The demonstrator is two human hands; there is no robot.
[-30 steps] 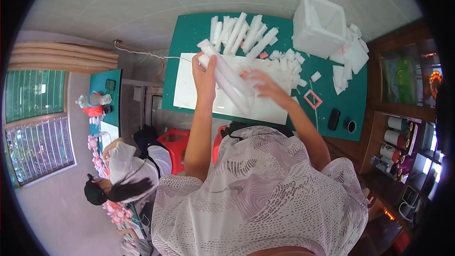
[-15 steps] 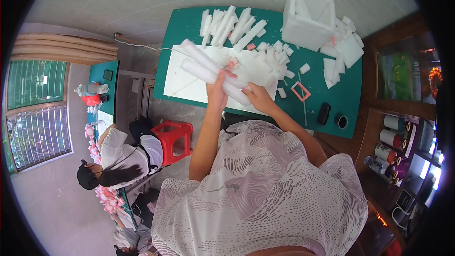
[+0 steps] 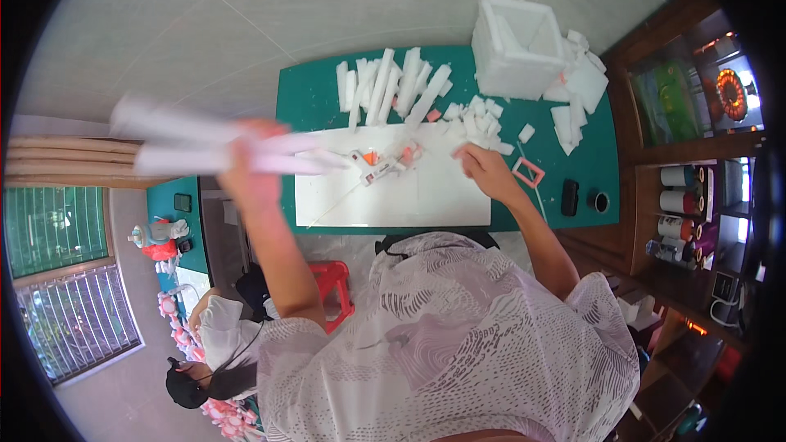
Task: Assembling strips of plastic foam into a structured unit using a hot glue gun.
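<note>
My left hand (image 3: 250, 165) is raised past the table's left end, closed round two long white foam strips (image 3: 176, 151) blurred by motion. Over the right part of the white board (image 3: 360, 209), my right hand (image 3: 485, 170) hovers with its fingers curled in, and nothing shows in them. A glue gun (image 3: 378, 170) with a white body and an orange part lies on the board between my hands. Small white foam blocks (image 3: 475, 123) are heaped just beyond my right hand. To its right lies a pink rectangular frame (image 3: 528, 172).
Several foam strips (image 3: 381, 86) lie along the table's far side. A white foam box (image 3: 516, 53) stands at the far right, beside foam scraps (image 3: 585, 86). A dark case (image 3: 569, 196) and a black cup (image 3: 599, 201) sit near the right edge. Someone in a black cap (image 3: 187, 383) sits at left.
My left hand has carried the foam strips leftward off the board. My right hand has let go of them and moved right. The glue gun is now uncovered.
</note>
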